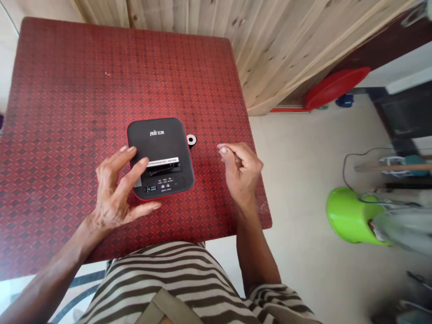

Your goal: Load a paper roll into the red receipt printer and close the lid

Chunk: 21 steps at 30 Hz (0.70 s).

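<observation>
- A red patterned table [67, 90] is filling the left and centre of the frame, with a pale wooden wall [270, 36] running along the top and a light floor [303, 180] showing at the right.
- A black box [165, 144] with a red rim is lying flat just below the centre of the frame, its white label and a row of small ports facing up.
- A small round disc [191, 140] is sitting on the table, touching or just beside the box's right edge.
- The left hand [116, 193] is spreading wide at lower left of centre, its fingertips resting on the box's left side and the thumb pointing right below the box.
- The right hand [241, 168] is hovering right of the box, apart from it, fingers curling in narrow with the thumb meeting the forefinger; whether anything is pinched there cannot be told.
- A red basin [334, 85] is leaning at upper right, and a green tub [351, 216] is standing at the right edge.
- A striped garment [175, 279] is covering the bottom centre.
</observation>
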### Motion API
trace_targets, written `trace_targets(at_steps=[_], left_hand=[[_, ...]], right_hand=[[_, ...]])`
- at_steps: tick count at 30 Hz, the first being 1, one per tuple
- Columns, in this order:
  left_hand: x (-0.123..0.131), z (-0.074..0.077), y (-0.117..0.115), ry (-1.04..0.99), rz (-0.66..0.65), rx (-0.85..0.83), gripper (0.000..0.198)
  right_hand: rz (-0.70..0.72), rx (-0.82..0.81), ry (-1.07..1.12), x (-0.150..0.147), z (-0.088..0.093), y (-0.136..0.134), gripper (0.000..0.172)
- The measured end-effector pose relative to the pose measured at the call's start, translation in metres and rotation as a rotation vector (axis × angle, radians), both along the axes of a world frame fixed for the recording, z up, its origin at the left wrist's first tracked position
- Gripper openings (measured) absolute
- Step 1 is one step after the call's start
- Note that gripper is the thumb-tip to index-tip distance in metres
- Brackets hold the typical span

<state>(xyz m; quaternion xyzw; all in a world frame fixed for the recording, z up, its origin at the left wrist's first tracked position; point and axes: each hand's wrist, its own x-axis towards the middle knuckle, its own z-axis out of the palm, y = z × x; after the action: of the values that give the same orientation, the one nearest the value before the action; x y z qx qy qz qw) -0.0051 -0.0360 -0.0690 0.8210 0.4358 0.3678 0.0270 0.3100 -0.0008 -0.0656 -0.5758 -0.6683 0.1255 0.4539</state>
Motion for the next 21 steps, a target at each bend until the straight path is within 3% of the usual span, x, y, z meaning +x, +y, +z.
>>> trace_targets(at_steps=[3, 6, 12, 21], left_hand=[[-0.005, -0.004, -0.013, -0.002, 0.033, 0.079, 0.072], [-0.009, -0.012, -0.022, 0.018, 0.041, 0.095, 0.058], [-0.005, -0.023, -0.023, -0.027, 0.054, 0.115, 0.06], [-0.004, -0.019, -0.02, -0.019, 0.067, 0.131, 0.066]], right_hand=[[-0.006, -0.173, 0.036, 0.013, -0.036, 0.01, 0.03], [0.024, -0.198, 0.016, 0.01, -0.053, 0.015, 0.027], [0.037, -0.172, -0.02, 0.004, -0.051, 0.018, 0.019], [0.018, -0.177, -0.031, 0.006, -0.055, 0.019, 0.017]])
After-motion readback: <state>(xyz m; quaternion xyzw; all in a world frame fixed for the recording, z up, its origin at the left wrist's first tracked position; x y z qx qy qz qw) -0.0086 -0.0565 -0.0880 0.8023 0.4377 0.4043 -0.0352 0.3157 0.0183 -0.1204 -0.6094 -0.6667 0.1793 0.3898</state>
